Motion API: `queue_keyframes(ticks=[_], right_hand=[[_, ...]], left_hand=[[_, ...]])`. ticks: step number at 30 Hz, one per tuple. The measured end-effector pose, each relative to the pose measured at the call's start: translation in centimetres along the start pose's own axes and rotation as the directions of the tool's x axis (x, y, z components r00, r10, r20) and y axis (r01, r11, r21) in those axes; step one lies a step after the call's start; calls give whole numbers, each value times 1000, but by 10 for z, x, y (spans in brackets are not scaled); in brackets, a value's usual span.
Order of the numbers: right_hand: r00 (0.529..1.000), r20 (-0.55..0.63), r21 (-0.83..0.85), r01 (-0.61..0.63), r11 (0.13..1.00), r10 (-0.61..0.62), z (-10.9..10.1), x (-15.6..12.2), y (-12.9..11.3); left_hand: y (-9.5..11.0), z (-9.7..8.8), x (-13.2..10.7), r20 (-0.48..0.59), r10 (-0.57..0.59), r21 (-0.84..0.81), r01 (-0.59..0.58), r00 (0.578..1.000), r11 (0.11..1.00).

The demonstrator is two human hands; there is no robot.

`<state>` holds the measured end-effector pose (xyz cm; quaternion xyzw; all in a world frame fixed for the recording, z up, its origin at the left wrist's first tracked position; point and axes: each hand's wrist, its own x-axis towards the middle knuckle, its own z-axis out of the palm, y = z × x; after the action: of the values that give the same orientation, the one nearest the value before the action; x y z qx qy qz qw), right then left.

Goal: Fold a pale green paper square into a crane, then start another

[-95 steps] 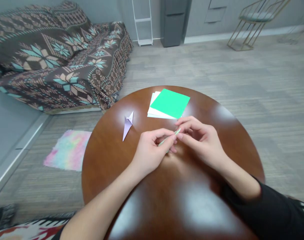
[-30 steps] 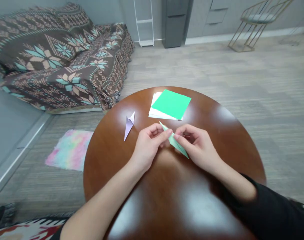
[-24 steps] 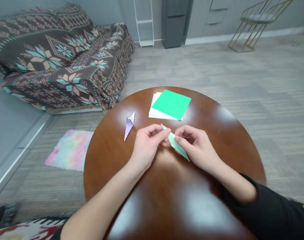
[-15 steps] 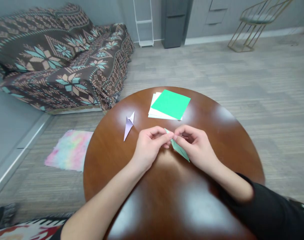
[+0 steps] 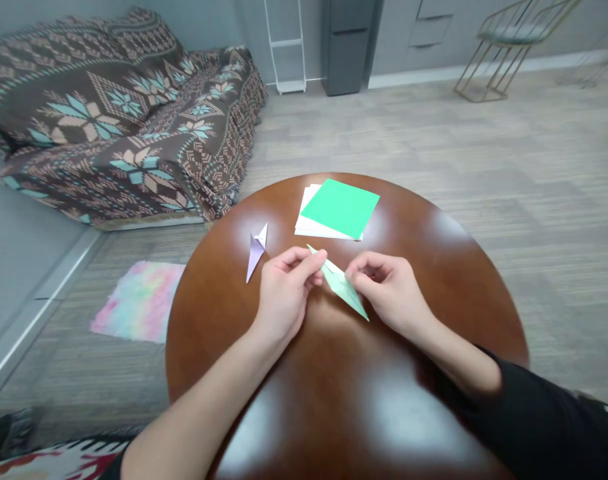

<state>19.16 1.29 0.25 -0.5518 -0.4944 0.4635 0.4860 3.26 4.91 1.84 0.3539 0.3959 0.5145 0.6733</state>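
Observation:
My left hand [image 5: 290, 283] pinches the upper part of a pale green folded paper [image 5: 345, 291] between thumb and fingers. The paper is a narrow, pointed diamond, slanting down to the right above the table. My right hand [image 5: 389, 287] has its thumb and forefinger closed at the paper's right edge, and its other fingers are curled. What lies right between those fingertips is partly hidden. To the left of my left hand, a purple folded paper figure [image 5: 255, 257] with a pale tip rests on the table.
On the round brown table [image 5: 324, 407], a bright green square sheet [image 5: 341, 208] lies over white sheets [image 5: 304, 225] beyond my hands. A sofa with a patterned cover [image 5: 149, 147] and a pastel fluffy mat [image 5: 139, 300] are at the left. A wire-frame chair [image 5: 509, 47] stands far right.
My left hand has moved left with the pale green paper, and my hands are farther apart. More of the paper's face shows between them. The purple figure and sheets have stayed put.

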Motion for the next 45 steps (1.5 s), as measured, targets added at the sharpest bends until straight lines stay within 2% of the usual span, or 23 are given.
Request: queue_keyframes(ticks=[4, 7, 12, 19, 26, 32, 35, 39, 41, 43, 45], right_hand=[[999, 11, 36, -38, 999, 38, -1, 1, 2], [1000, -14, 81, 2, 997, -1, 0, 2, -2], [996, 75, 60, 44, 997, -48, 1, 1, -3], [994, 31, 5, 103, 995, -103, 2, -1, 2], [991, 51, 23, 127, 992, -128, 2, -4, 0], [991, 81, 31, 109, 994, -111, 2, -4, 0], [992, 90, 5, 92, 996, -92, 3, -4, -1], [994, 75, -7, 77, 997, -76, 4, -5, -2], [995, 66, 5, 79, 997, -79, 3, -5, -2], [994, 23, -12, 107, 994, -107, 2, -4, -1], [978, -61, -101, 192, 976, -199, 1, -3, -1]], left_hand=[[8, -4, 6, -83, 70, -53, -75, 994, 996], [6, -3, 5, -4, 8, -27, -8, 1000, 1000], [-1, 0, 0, 51, -42, 30, 41, 998, 999], [-2, 1, -3, 103, -112, -1, 113, 988, 994], [0, 4, -2, 82, -176, -120, 185, 981, 975], [-2, 2, 1, 71, -193, -148, 201, 979, 968], [4, -2, 5, 17, -168, -195, 168, 986, 966], [15, -6, 10, -88, -86, -253, 61, 992, 966], [15, -6, 9, -66, -82, -224, 65, 994, 972], [11, -4, 6, 4, -93, -157, 92, 996, 983], [5, -1, 3, 69, -73, -46, 77, 995, 996]])
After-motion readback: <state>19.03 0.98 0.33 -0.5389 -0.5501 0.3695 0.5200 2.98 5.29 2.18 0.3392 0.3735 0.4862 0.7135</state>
